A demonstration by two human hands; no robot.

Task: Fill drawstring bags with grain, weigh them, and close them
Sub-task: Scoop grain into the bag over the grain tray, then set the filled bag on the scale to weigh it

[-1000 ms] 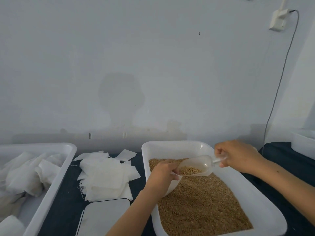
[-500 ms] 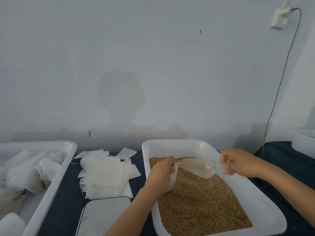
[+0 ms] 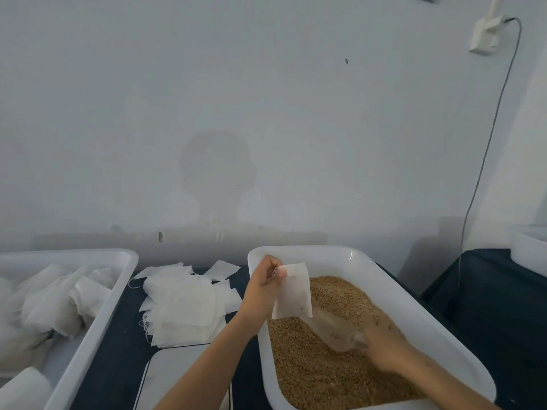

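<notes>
We take the white grain tub point(image 3: 349, 255) as our landmark. It sits on the dark tabletop point(image 3: 118, 344) and holds brown grain point(image 3: 319, 374) across most of its floor.

Above the tub's far left corner, our left hand point(image 3: 263, 288) pinches a small white bag point(image 3: 291, 291) by its upper left edge, thumb and fingers curled on the fabric. The bag hangs upright over the grain, its lower edge just above the surface.

Lower in the tub, toward its right wall, our right hand point(image 3: 384, 344) is curled round the handle end of a clear plastic scoop point(image 3: 334, 329). The scoop lies tilted on the grain, its mouth pointing up toward the bag's bottom edge. This hand is blurred, so we cannot tell how the fingers lie on the handle.

Just left of the tub, a loose heap of flat empty bags point(image 3: 183, 306) is spread on the tabletop, with thread ends trailing from its left side. Nearer to us than the heap, and also left of the tub, lies a flat white scale point(image 3: 177, 377) with a dark rim. Farther left stands a second white tub point(image 3: 97, 315) with bunched white bags point(image 3: 50, 303) inside it.

Behind the grain tub rises a pale wall; a socket point(image 3: 485, 34) is fixed high on it to the right, and a thin cable point(image 3: 488, 149) runs down from there.
</notes>
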